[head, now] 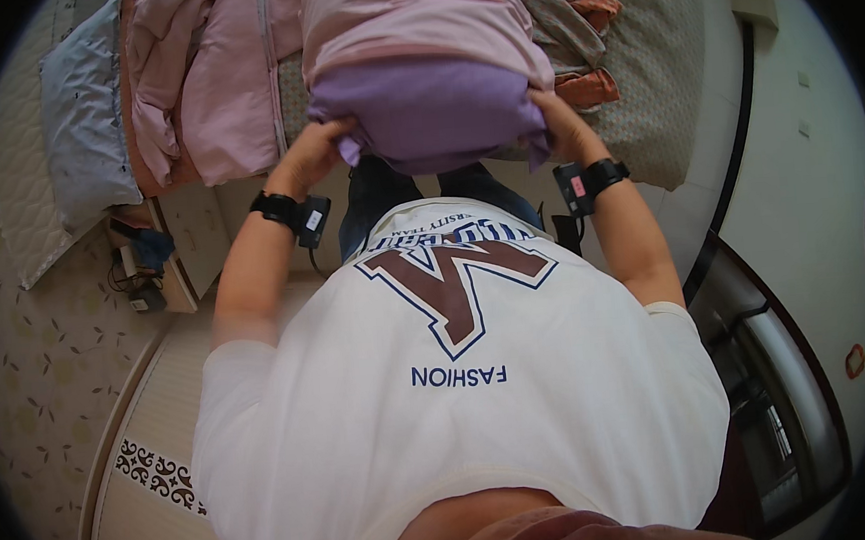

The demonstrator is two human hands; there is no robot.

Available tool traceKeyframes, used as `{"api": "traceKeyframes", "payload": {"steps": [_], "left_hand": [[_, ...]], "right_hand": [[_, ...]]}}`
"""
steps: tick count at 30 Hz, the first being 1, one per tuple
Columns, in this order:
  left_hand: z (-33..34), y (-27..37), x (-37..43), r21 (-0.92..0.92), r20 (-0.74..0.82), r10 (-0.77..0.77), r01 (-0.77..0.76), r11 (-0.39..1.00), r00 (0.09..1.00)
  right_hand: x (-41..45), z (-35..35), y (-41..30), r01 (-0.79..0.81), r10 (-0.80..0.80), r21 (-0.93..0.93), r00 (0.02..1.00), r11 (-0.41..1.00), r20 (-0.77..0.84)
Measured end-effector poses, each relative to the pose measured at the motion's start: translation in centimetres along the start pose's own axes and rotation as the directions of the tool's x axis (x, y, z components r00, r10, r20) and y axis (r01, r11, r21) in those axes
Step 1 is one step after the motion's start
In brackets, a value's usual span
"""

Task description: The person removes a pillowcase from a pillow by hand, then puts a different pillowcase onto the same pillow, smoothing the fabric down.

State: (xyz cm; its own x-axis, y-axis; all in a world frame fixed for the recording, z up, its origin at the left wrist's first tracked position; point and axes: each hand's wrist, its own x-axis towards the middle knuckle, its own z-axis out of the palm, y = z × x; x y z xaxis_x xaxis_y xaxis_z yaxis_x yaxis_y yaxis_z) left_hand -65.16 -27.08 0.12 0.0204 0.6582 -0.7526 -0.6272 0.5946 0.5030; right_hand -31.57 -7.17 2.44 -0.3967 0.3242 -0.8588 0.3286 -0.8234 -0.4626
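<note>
A pink pillowcase (415, 15) covers most of a purple pillow (425, 112), whose near end sticks out of the case towards me. My left hand (318, 146) grips the left near corner, with the thumb on top of the cloth. At the opposite corner my right hand (561, 122) pinches the fabric near the pink edge. Purple corners of cloth hang below both hands. The fingers are partly hidden beneath the fabric. Pillow and case are held level in front of my legs, over the near edge of the bed (647, 104).
Folded pink bedding (229, 111) lies on the bed's left part, beside a light blue pillow (87, 121). Orange and patterned cloth (586, 48) lies to the right. A nightstand (185, 234) with small items and cables stands at left, and a dark-framed mirror or screen (779, 389) at right.
</note>
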Motion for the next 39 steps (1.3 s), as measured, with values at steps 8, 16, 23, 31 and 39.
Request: {"api": "traceKeyframes", "payload": {"steps": [8,16,23,31,39], "left_hand": [[4.0,14.7,3.1,-0.491,0.162,0.617,-0.48,0.728,0.77],[12.9,17.2,-0.3,-0.087,0.251,0.835,-0.848,0.523,0.49],[12.8,12.3,1.3,0.668,0.155,0.977,-0.713,-0.214,-0.148],[11.5,4.7,4.8,0.843,0.497,0.813,-0.392,-0.369,0.304],[10.4,3.9,4.8,0.785,0.586,0.733,-0.465,-0.41,0.344]], "right_hand": [[2.6,1.4,-11.2,0.6,-0.758,0.482,0.599,0.639,0.26],[0.4,12.0,-11.6,0.491,-0.899,-0.783,0.001,-0.382,0.439],[1.3,16.5,-15.0,0.175,-0.998,-0.984,0.063,0.018,-0.007],[2.0,17.1,-14.5,0.198,-0.987,-0.975,0.099,-0.102,0.124],[2.5,15.6,-13.0,0.24,-0.97,-0.966,0.194,-0.098,0.146]]}}
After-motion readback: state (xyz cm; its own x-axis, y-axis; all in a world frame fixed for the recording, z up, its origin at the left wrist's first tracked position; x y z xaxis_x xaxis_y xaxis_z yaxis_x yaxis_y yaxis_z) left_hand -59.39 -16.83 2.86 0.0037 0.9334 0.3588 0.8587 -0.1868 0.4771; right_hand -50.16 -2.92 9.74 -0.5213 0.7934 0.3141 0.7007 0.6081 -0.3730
